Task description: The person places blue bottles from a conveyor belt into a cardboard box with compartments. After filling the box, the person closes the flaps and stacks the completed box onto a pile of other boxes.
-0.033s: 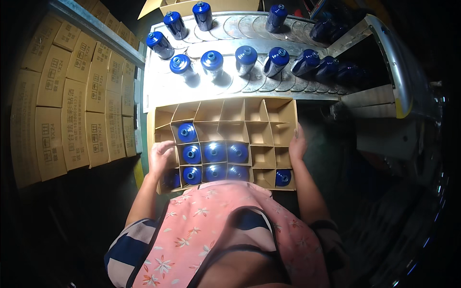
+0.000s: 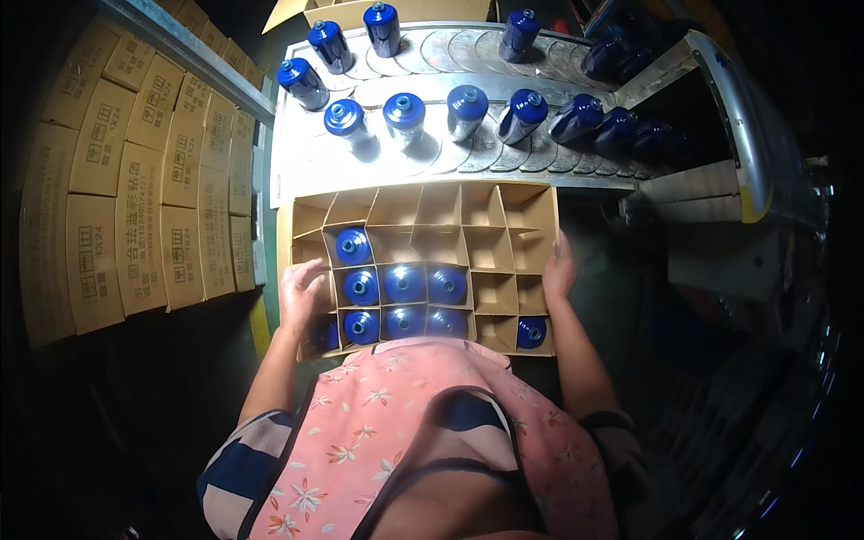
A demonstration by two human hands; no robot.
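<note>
- Stacked brown cartons (image 2: 139, 193) stand toward 9 o'clock.
- Left hand (image 2: 301, 290) is loosely curled at the divided carton's (image 2: 285, 229) 9 o'clock rim; I cannot tell whether it pinches.
- Right hand (image 2: 560, 270) lies open along the 3 o'clock wall.
- Blue bottles (image 2: 361, 288) partly fill it; more bottles (image 2: 404, 110) stand on the conveyor (image 2: 441, 56), 12 o'clock.
- Apparent step: steadying; adding one calls for freeing a hand.

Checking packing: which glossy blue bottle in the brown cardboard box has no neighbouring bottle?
The glossy blue bottle at the near right corner; the rest all have neighbours.
</note>
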